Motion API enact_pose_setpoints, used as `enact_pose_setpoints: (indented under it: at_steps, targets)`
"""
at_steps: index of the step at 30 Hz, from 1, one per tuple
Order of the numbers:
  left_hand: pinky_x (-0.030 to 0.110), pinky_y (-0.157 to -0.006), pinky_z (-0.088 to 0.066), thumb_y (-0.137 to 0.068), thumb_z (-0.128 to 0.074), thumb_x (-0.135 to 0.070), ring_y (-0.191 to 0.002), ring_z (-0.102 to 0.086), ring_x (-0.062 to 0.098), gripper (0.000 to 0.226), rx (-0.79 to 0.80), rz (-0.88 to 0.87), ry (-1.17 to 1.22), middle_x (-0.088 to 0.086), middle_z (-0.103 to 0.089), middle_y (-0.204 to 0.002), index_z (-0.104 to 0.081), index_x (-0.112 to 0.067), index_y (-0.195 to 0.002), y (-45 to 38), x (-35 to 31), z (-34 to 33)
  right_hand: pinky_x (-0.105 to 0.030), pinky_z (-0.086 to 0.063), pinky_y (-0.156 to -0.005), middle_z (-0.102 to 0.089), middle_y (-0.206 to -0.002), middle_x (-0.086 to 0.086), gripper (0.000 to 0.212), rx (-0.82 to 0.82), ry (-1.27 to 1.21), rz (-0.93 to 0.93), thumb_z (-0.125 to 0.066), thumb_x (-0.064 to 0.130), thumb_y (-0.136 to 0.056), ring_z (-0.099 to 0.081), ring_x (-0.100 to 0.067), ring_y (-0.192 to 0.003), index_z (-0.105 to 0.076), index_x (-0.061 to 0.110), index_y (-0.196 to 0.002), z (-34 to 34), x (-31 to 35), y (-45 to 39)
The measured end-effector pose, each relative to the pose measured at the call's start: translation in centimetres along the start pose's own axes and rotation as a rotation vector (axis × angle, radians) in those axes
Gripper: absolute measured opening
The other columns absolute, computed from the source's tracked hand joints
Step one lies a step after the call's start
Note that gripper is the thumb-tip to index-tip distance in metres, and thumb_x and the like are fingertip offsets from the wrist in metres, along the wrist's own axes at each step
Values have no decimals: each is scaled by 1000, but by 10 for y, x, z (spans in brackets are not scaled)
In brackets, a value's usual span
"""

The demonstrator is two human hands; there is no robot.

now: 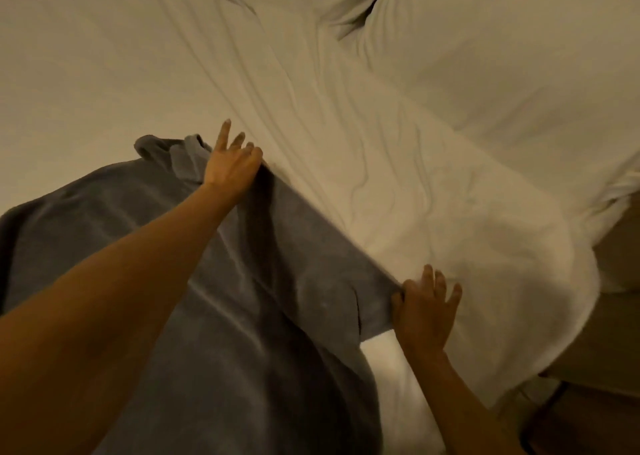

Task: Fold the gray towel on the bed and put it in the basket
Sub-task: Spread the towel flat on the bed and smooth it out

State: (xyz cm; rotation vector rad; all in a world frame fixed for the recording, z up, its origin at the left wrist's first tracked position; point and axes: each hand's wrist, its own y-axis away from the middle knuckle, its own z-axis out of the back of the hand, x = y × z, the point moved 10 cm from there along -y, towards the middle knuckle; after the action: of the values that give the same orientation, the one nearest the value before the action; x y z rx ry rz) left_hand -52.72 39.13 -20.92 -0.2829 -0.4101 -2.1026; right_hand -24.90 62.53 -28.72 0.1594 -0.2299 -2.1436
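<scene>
Warm, dim light fell on a wrinkled white sheet (pillows at the top right); brownish floor alongside

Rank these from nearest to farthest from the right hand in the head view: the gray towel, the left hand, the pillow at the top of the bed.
1. gray towel: its edge is pinched by the right hand at its near end.
2. left hand: up and to the left, holding the same edge.
3. pillow: far top right of the bed.

Open sheet beyond towel; pillows behind.
</scene>
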Motion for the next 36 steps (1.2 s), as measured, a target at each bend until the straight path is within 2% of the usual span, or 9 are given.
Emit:
enact_pose_setpoints:
  at_steps: [6, 12, 15, 18, 22, 25, 30, 33, 36]
  targets:
    - [52, -118, 7, -95, -48, -13, -146, -24, 23, 47, 2, -116, 4, 10, -39, -151, -38, -13, -141, -23, -39, 2, -53, 1, -114, -37, -150, -13, 24, -63, -56, -165, -49, 27, -93, -23, -31, -142, -70, 18, -101, 16, -59, -19]
    - [50, -120, -2, -97, -34, -10, -146, -22, 21, 43, 64, -175, 111, 10, -34, -152, -38, -13, -140, -32, -101, -37, -54, -15, -115, -39, -146, -23, 19, -101, -135, -115, -56, 14, -90, -30, -38, -138, -71, 8, -101, 4, -102, -36]
    - [52, -120, -3, -95, -36, -9, -148, -14, 22, 48, 88, -131, 178, 10, -26, -155, -32, -13, -143, -38, -110, -57, -44, -7, -117, -28, -153, -20, 31, -55, -166, -73, -47, 22, -97, -21, -33, -143, -62, 15, -123, -17, -103, -42]
    - [54, -119, -4, -96, -35, -12, -148, -10, 27, 50, 90, -35, 177, 14, -22, -155, -25, -7, -145, -41, -105, -72, -46, -6, -117, -20, -156, -17, 40, 14, -97, -59, -40, 26, -100, -14, -31, -145, -45, 22, -139, -38, -100, -39]
    - [55, -119, 0, -99, -29, -14, -149, -6, 28, 54, 112, 23, 96, 13, -13, -159, -14, -6, -150, -53, -105, -74, -63, -20, -109, -40, -145, -25, 49, -69, -90, -77, -36, 33, -89, -34, -42, -136, -53, 18, -133, -34, -104, -36]
    - [56, -119, 0, -100, -30, -17, -149, -4, 28, 58, 93, 12, -4, 13, -8, -160, -5, -7, -152, -76, -110, -56, -63, -15, -109, -40, -144, -25, 65, -78, -34, -111, -17, 50, -87, -34, -44, -135, -52, 20, -134, -25, -115, -44]
    - [58, -118, 4, -100, -37, -24, -149, 0, 29, 64, 33, -56, -118, 13, -3, -161, -3, -11, -152, -123, -133, -11, -65, -4, -110, -23, -154, -22, 50, -65, 46, -171, -48, 40, -92, -14, -40, -143, -42, 27, -140, -12, -150, -75]
    - [58, -117, 5, -96, -46, -29, -149, 1, 29, 71, -17, -69, -111, 14, -2, -161, -6, -12, -152, -152, -153, 19, -62, 2, -111, -14, -157, -19, 54, -94, 61, -174, -53, 38, -91, -6, -37, -145, -39, 28, -142, 6, -170, -95]
    - [57, -117, 3, -94, -51, -28, -149, 0, 30, 73, -26, -38, -64, 16, -3, -160, -10, -11, -152, -173, -170, 32, -60, 2, -112, -10, -158, -18, 52, -116, 41, -179, -46, 40, -94, -3, -35, -146, -36, 28, -144, 14, -182, -111]
